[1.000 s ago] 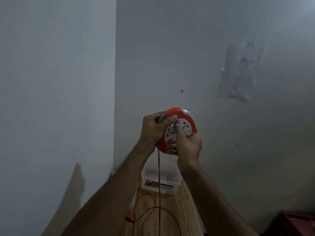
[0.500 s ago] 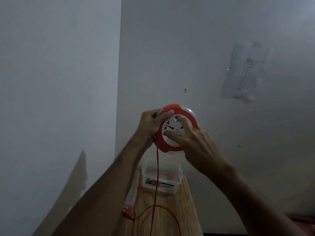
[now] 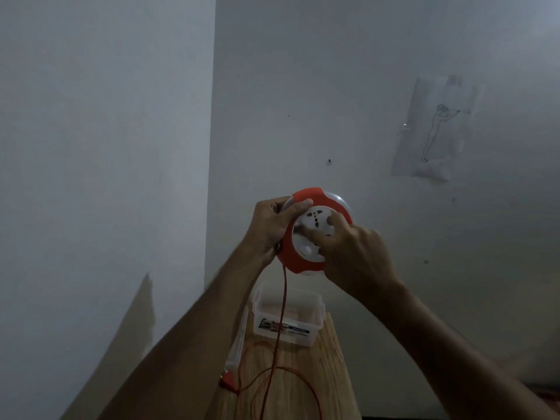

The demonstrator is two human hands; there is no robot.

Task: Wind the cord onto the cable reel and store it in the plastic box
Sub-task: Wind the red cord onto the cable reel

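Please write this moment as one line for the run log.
stage: winding | left hand: grips cable reel | right hand: on white hub | cord: hangs to table | plastic box: empty

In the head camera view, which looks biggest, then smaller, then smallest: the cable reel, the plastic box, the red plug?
1. Cable reel and plastic box: they look alike in size; the reel is nearer the camera, so no ranking.
2. Red plug on the table: clearly smallest.

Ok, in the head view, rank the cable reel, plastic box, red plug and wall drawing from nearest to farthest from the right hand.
1. Cable reel: under the right hand, fingers on its white face.
2. Plastic box: below, on the wooden table.
3. Red plug and wall drawing: too close to call; plug lower left, drawing upper right.
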